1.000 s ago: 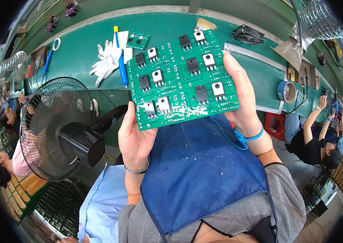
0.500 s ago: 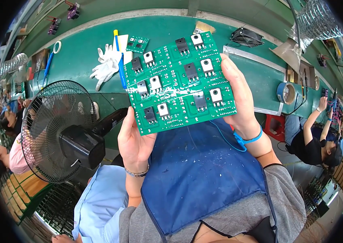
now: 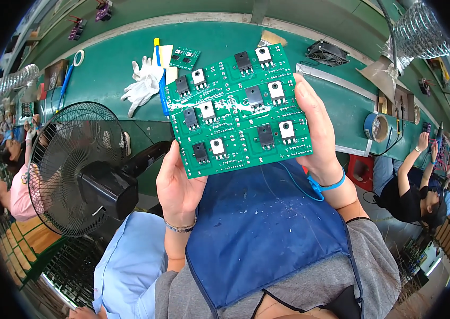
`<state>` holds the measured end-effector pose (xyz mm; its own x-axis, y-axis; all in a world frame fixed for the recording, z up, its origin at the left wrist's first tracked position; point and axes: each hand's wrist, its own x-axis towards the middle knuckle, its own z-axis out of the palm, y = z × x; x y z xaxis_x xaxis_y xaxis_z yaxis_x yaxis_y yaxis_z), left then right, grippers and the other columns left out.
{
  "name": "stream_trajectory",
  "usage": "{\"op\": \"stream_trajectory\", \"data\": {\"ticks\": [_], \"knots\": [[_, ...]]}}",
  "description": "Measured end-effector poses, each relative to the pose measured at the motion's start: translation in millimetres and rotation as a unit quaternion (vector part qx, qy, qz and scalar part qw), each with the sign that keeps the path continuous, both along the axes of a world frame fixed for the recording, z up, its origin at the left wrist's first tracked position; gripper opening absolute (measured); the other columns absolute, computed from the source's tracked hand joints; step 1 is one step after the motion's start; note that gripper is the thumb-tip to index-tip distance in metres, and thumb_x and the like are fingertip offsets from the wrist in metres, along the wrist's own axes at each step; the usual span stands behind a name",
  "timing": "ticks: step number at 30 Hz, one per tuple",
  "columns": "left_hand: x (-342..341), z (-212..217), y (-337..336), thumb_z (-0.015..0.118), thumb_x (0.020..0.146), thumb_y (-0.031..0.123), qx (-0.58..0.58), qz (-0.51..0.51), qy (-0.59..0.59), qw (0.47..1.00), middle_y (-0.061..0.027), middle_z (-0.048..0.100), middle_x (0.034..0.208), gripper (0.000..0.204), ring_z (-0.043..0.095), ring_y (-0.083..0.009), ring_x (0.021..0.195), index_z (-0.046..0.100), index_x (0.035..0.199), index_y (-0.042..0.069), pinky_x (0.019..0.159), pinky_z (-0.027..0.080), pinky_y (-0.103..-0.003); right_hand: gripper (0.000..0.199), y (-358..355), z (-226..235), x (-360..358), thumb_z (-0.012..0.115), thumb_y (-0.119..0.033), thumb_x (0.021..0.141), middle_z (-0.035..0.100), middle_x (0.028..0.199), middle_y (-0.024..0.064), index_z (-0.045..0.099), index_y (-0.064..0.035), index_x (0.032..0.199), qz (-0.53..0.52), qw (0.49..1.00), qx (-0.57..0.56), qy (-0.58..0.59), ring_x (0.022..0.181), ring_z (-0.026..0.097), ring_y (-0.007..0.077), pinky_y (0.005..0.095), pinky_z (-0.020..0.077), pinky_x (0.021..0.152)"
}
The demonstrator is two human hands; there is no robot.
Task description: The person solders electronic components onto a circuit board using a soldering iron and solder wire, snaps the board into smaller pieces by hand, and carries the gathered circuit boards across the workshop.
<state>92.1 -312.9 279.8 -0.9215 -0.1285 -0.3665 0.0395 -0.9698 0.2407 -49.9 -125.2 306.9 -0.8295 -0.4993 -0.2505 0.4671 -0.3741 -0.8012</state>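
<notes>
A large green circuit board [image 3: 235, 130] with black and white three-legged components in rows is held up between my two hands, tilted with its right side higher. My left hand [image 3: 176, 183] grips its lower left edge, thumb along the side and fingers behind it. My right hand [image 3: 318, 127] clasps the right edge, its thumb lying near the upper corner and the other fingers hidden behind the board. A blue wrist strap [image 3: 332, 182] with a cord circles my right wrist. Beyond the board's top left lies a small green circuit board [image 3: 185, 57].
White gloves [image 3: 142, 85] and a blue tool with yellow end [image 3: 157, 45] lie on the green bench [image 3: 108, 69]. A brush [image 3: 274, 38], a small black fan [image 3: 327, 52] and a tape roll [image 3: 376, 127] are farther off. A large fan [image 3: 81, 170] stands left. Co-workers sit at both sides.
The board has tilted slightly in my hands, so the bright reflection on it has moved upward. Both hands keep their hold.
</notes>
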Motion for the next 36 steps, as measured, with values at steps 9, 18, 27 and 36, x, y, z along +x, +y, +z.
{"op": "stream_trajectory", "data": {"ticks": [9, 18, 27, 36], "knots": [[-3, 0, 0, 0.031, 0.105, 0.025, 0.013, 0.005, -0.006, 1.000, -0.0161, 0.059, 0.130, 0.041, 0.059, -0.0284, 0.117, 0.051, 0.130, -0.001, 0.098, 0.049, -0.045, 0.043, -1, -8, -1, 0.043, -0.031, 0.101, 0.059, 0.120, 0.0083, 0.048, 0.0006, 0.129, -0.001, 1.000, -0.011, -0.018, 0.108, 0.058, 0.0132, 0.0281, 0.0465, 0.092], [-18, -37, -6, 0.033, 0.105, 0.023, -0.167, -0.020, -0.075, 0.983, -0.0098, 0.054, 0.135, 0.042, 0.054, -0.0193, 0.122, 0.042, 0.140, 0.000, 0.103, 0.044, -0.037, 0.031, -10, -49, -23, 0.048, -0.024, 0.102, 0.063, 0.107, 0.0027, 0.054, -0.0012, 0.123, 0.015, 0.999, 0.029, -0.021, 0.095, 0.060, 0.0067, 0.0225, 0.0484, 0.082], [-48, -216, 13, 0.048, 0.102, 0.023, -0.444, -0.053, -0.208, 0.870, -0.0061, 0.066, 0.109, 0.035, 0.057, -0.0082, 0.093, 0.058, 0.124, -0.003, 0.082, 0.046, -0.026, 0.029, 11, -228, -56, 0.055, -0.022, 0.098, 0.063, 0.081, 0.0096, 0.061, 0.0017, 0.113, 0.036, 0.884, 0.400, 0.238, 0.073, 0.058, 0.0145, 0.0304, 0.0455, 0.066], [-71, -201, -9, 0.056, 0.095, 0.028, -0.714, -0.121, -0.288, 0.627, -0.0157, 0.059, 0.091, 0.031, 0.062, -0.0285, 0.082, 0.065, 0.102, -0.001, 0.073, 0.049, -0.039, 0.020, 1, -236, -70, 0.055, -0.012, 0.096, 0.063, 0.077, 0.0146, 0.057, -0.0015, 0.112, 0.052, 0.833, 0.467, 0.291, 0.068, 0.062, 0.0253, 0.0364, 0.0469, 0.061]]}}
